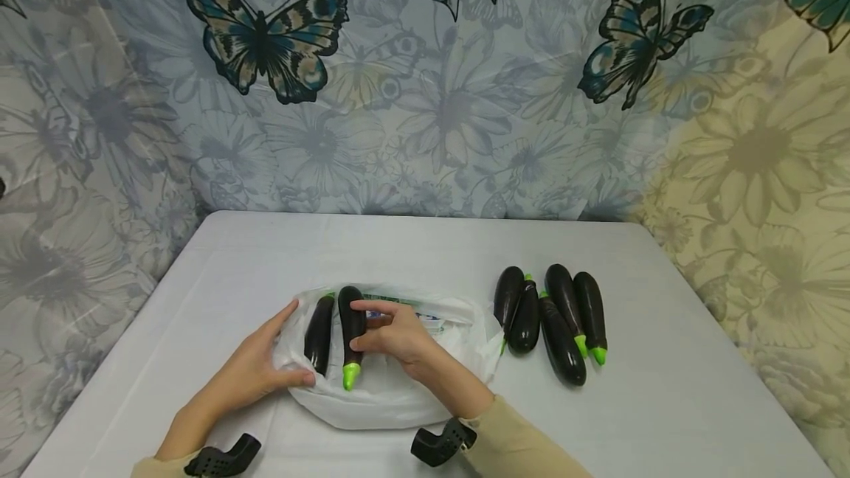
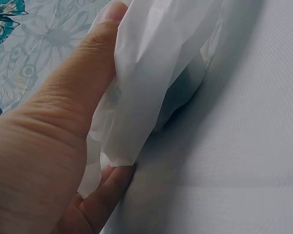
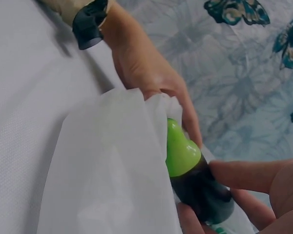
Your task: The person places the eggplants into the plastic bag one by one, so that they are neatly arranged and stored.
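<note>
My right hand (image 1: 401, 341) pinches a dark eggplant (image 1: 348, 327) between thumb and fingers, over the mouth of a white plastic bag (image 1: 372, 413). Its bright green stem end points toward me; the right wrist view has this green cap (image 3: 183, 158) close beside the bag's rim. At the bag's left side, my left hand (image 1: 246, 375) grips the rim, thumb on the near edge and fingers spread around the far side. A second eggplant (image 1: 319, 334) lies inside the bag, next to the held one. In the left wrist view, thin plastic (image 2: 141, 83) hides part of the left fingers.
Several more eggplants (image 1: 563, 341) lie in a loose group on the white table (image 1: 671, 404), right of the bag. Green and blue print (image 1: 425, 319) shows on the bag's far inner side. Behind the table hangs a cloth with butterflies and flowers (image 1: 432, 131).
</note>
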{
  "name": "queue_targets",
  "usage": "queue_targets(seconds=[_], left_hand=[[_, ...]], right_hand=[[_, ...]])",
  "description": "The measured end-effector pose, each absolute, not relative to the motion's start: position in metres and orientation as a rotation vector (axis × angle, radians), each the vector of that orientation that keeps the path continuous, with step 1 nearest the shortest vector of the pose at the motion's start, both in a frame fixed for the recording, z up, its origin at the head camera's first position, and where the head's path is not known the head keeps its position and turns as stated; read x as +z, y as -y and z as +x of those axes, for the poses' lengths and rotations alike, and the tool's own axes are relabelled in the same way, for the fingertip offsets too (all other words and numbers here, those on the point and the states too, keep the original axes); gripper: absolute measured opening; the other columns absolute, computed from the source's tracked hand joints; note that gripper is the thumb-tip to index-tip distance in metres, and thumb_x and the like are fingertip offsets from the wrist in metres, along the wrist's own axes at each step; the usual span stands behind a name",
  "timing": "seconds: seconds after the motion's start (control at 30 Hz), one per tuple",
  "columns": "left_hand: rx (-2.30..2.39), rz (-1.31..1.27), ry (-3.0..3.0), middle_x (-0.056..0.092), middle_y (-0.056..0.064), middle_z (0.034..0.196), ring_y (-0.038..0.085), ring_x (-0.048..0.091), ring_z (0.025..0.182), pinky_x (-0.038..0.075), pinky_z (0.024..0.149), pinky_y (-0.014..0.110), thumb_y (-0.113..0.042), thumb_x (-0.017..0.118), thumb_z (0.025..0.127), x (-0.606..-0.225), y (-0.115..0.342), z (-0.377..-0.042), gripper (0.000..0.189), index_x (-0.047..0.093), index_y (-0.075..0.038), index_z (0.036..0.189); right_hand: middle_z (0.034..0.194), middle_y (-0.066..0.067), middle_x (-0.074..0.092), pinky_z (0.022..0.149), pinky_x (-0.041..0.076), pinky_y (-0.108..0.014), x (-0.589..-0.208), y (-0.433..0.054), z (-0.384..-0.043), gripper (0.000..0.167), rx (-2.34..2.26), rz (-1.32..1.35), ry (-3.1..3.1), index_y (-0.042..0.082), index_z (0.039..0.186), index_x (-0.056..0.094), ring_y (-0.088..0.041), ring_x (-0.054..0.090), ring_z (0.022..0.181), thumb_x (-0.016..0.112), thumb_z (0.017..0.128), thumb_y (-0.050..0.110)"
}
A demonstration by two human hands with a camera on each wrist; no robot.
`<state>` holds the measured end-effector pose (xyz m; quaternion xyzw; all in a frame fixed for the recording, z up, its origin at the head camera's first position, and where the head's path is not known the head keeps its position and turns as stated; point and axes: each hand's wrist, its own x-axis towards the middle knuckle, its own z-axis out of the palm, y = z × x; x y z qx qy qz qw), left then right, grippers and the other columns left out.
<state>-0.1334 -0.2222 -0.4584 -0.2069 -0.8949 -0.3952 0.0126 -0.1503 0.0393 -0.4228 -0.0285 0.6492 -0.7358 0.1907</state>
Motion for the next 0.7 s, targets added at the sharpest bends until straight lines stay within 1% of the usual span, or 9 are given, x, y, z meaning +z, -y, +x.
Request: queue_targets(seconds=[0.2, 0.4, 0.53, 0.7], left_hand=[[-1.228, -0.629, 2.805, 0.034, 0.027, 0.15, 0.047, 0.036, 0.133, 0.033, 0.102, 0.063, -0.041, 0.09, 0.067, -0.4582, 0.2222, -0.1343, 0.116, 0.024, -0.005, 0.156], [-1.217, -0.623, 2.8, 0.035, 0.027, 0.149, 0.046, 0.036, 0.133, 0.033, 0.102, 0.063, -0.041, 0.09, 0.067, -0.4602, 0.2234, -0.1349, 0.116, 0.024, -0.005, 0.156], [-1.218, -0.625, 2.8, 0.035, 0.027, 0.149, 0.046, 0.037, 0.133, 0.033, 0.102, 0.063, -0.041, 0.09, 0.067, -0.4605, 0.2238, -0.1351, 0.116, 0.025, -0.006, 0.156], [-1.23, -0.629, 2.801, 0.036, 0.026, 0.149, 0.045, 0.037, 0.133, 0.033, 0.102, 0.062, -0.042, 0.09, 0.067, -0.4616, 0.2233, -0.1351, 0.116, 0.024, -0.007, 0.156]], right_hand=[[0.109, -0.019, 0.065, 0.075, 0.057, -0.034, -0.4261, -0.036, -0.1519, 0.058, -2.067, -0.078, -1.836, 0.005, 0.125, 0.068, -0.026, 0.066, 0.094, 0.075, 0.072, -0.016], [0.11, -0.018, 0.065, 0.077, 0.057, -0.034, -0.4257, -0.0347, -0.1536, 0.058, -2.024, -0.109, -1.859, 0.007, 0.125, 0.068, -0.025, 0.066, 0.095, 0.076, 0.072, -0.014], [0.107, -0.018, 0.066, 0.075, 0.057, -0.033, -0.4252, -0.0328, -0.1539, 0.06, -1.998, -0.133, -1.906, 0.007, 0.125, 0.068, -0.025, 0.066, 0.094, 0.077, 0.07, -0.015], [0.103, -0.018, 0.067, 0.072, 0.057, -0.032, -0.4246, -0.0289, -0.1531, 0.061, -1.991, -0.14, -1.973, 0.006, 0.123, 0.07, -0.027, 0.066, 0.092, 0.079, 0.067, -0.018]])
